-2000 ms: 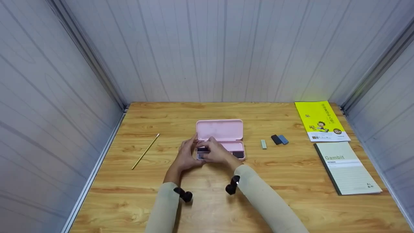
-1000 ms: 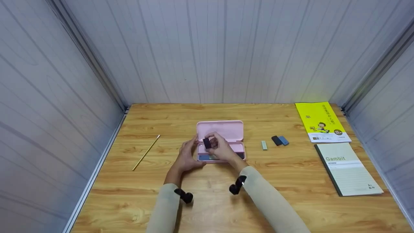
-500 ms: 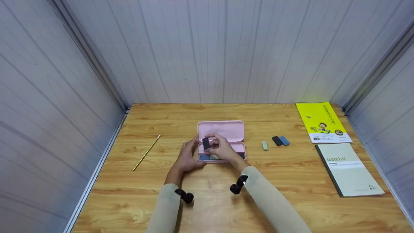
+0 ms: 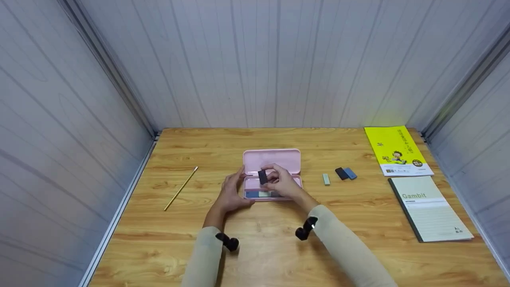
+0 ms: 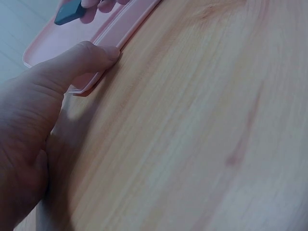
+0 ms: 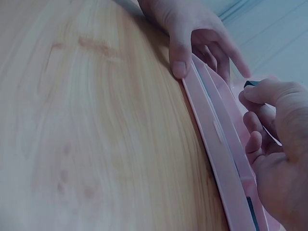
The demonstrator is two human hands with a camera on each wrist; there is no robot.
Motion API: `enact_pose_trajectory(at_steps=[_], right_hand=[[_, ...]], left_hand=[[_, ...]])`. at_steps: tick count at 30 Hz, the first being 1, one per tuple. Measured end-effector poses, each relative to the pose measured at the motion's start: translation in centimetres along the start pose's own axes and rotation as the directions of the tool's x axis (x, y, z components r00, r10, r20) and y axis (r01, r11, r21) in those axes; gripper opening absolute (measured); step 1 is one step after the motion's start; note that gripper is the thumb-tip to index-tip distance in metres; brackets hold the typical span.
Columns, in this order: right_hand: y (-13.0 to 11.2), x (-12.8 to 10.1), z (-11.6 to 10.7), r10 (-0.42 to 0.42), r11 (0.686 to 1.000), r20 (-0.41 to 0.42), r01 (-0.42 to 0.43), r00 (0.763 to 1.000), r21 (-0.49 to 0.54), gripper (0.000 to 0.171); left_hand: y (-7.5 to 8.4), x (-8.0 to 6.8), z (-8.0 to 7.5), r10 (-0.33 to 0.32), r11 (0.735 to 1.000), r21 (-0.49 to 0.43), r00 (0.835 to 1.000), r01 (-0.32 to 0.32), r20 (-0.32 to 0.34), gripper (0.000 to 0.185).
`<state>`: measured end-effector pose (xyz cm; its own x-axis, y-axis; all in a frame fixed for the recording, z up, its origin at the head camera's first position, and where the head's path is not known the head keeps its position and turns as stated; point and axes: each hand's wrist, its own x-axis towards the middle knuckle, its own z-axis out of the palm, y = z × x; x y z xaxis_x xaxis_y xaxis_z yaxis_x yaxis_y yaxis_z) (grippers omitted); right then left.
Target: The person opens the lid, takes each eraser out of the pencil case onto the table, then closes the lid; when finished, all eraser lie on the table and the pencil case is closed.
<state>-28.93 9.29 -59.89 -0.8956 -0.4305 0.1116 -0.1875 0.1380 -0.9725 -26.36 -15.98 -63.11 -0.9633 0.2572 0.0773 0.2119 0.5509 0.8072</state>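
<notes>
A wooden counter [image 4: 159, 239] fills a booth of pale ribbed panels, and near its middle lies a pink pencil case [image 4: 275, 159], lid thrown back toward the far edge. The left hand [image 4: 231, 195] steadies the case at its left end: the thumb presses against the near rim, and the fingers lie fairly straight along the end, gripping nothing. The right hand [image 4: 285, 183] pinches a small dark eraser [image 4: 262, 176] between thumb and fingertips, holding it just above the open tray, clear of the counter. In the tray [image 4: 255, 194] a blue piece and a pale piece lie along the near wall.

The pinch takes only one end of the eraser, so I judge a slip is the main risk; it could drop back into the tray or bounce off the rim onto the counter. The case is light and held by thumb pressure alone, so a knock from the right hand might skid it or tip the lid.

Toward the right edge sit a pale eraser [image 4: 326, 179] and a dark and blue pair [image 4: 345, 173]; a yellow booklet [image 4: 396, 149] and a notebook [image 4: 430, 207] lie beyond. A pencil [image 4: 180, 188] lies toward the left edge.
</notes>
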Motion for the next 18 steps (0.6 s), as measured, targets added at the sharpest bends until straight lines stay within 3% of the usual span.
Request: enact_pose_trajectory(at_steps=[13,18], right_hand=[[-0.3,-2.0,-3.4,-0.009,0.996,-0.009,0.008,1.0,-0.087,0.057],[-0.5,-2.7,-4.9,0.03,0.997,-0.038,-0.033,0.999,-0.075,0.058]], left_hand=[[0.1,0.0,0.1,-0.017,0.999,-0.027,1.0,0.017,0.002,0.134],[0.2,0.1,0.0,-0.015,1.0,-0.026,1.0,0.015,0.011,0.135]])
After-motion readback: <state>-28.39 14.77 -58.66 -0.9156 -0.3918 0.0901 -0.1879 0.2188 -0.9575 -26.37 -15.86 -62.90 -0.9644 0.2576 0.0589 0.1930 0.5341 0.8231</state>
